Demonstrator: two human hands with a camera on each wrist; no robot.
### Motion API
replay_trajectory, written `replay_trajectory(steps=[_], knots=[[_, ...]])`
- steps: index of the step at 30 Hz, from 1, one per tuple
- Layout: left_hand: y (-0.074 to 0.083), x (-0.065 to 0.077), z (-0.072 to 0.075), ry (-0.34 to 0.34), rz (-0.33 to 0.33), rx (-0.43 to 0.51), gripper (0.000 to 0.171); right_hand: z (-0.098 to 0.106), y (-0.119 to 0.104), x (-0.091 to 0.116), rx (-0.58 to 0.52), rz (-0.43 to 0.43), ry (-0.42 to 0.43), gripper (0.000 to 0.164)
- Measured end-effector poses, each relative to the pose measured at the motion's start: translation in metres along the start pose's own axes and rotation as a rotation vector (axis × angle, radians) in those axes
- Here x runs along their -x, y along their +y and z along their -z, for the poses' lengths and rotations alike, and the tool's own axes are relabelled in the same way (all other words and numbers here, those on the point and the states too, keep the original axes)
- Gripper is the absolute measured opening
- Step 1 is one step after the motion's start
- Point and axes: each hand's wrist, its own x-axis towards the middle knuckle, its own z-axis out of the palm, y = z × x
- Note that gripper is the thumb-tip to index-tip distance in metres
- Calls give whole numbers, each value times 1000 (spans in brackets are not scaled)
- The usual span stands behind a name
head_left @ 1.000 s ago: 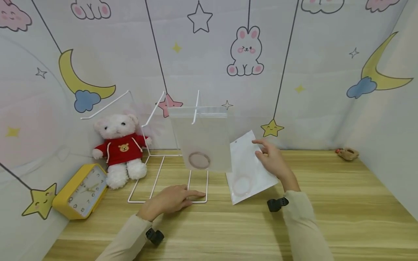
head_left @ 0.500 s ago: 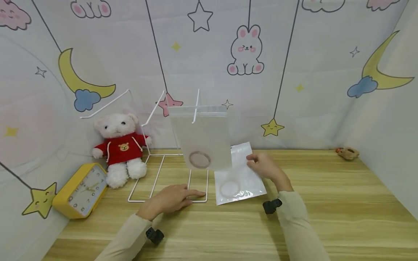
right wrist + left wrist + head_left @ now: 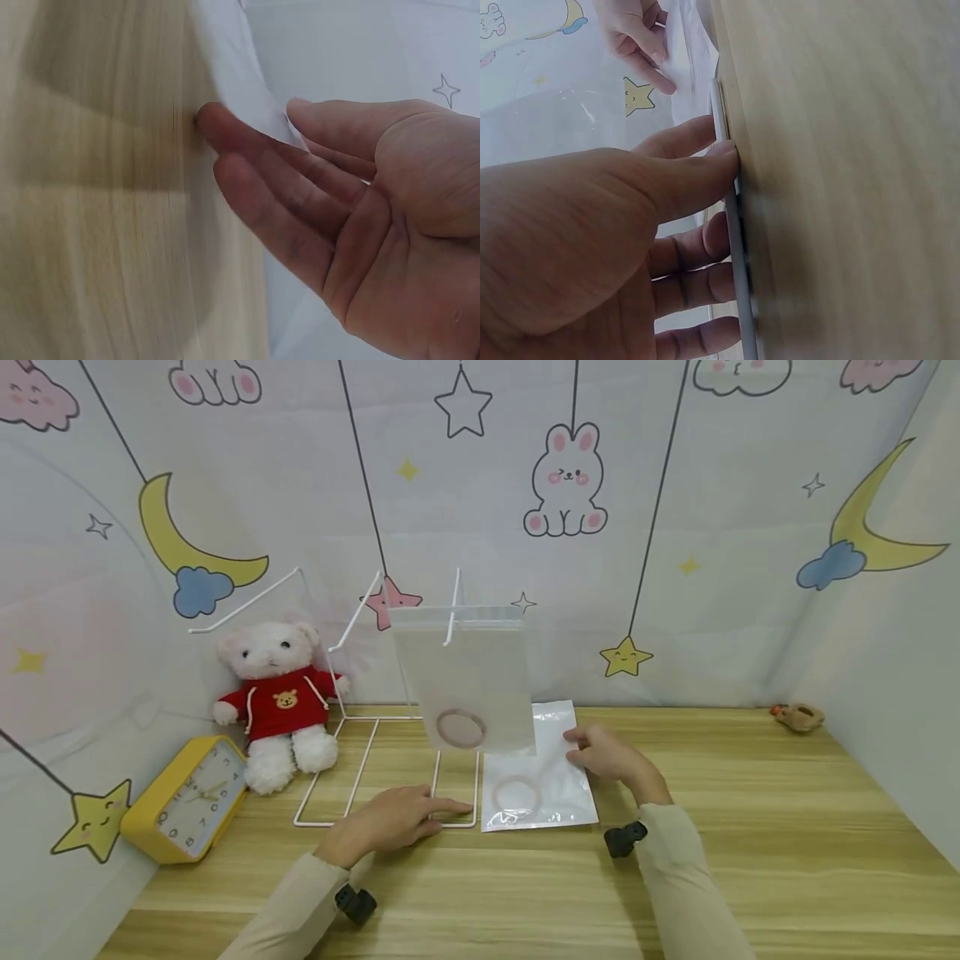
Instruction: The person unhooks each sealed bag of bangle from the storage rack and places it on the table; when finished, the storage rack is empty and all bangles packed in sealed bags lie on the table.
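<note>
A white wire rack [image 3: 386,720] stands on the table. From one of its prongs hangs a translucent zip bag [image 3: 465,681] with a pinkish ring-shaped thing in it. My left hand [image 3: 393,818] holds the rack's front base bar, index finger stretched towards the corner; in the left wrist view the thumb lies across the bar [image 3: 742,300], the other fingertips behind it. Right of the rack, a shiny white bag [image 3: 558,789] with a pale ring inside lies on the table, partly behind the hanging bag. My right hand [image 3: 611,753] pinches its right edge, thumb above, fingers beneath.
At the left, a white teddy bear [image 3: 283,702] in a red hoodie sits behind a yellow alarm clock [image 3: 187,800]. A small brown ornament [image 3: 799,717] stands at the back right. A printed curtain [image 3: 697,635] hangs behind the wooden table [image 3: 750,810].
The right hand has drawn the white bag leftwards and lower, turning it straighter beside the rack base. Its fingers have gone from spread over the bag to pinching the edge. The left hand has stayed put.
</note>
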Motion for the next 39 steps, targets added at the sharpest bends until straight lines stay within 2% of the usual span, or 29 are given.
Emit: replay_trajectory(steps=[7, 14, 20, 28, 34, 39], knots=[[0, 0, 0, -5, 11, 10, 44, 7, 2, 5, 10, 38, -48, 48], [2, 0, 1, -6, 17, 11, 43, 17, 3, 14, -6, 35, -107, 46], [2, 0, 1, -6, 14, 10, 43, 27, 3, 21, -8, 27, -120, 46], [2, 0, 0, -4, 5, 11, 42, 29, -3, 20, 16, 123, -104, 42], [1, 0, 1, -1, 0, 7, 43, 27, -20, 20, 0, 225, -62, 37], [1, 0, 1, 3, 1, 6, 42, 29, -38, 23, -7, 292, -62, 39]])
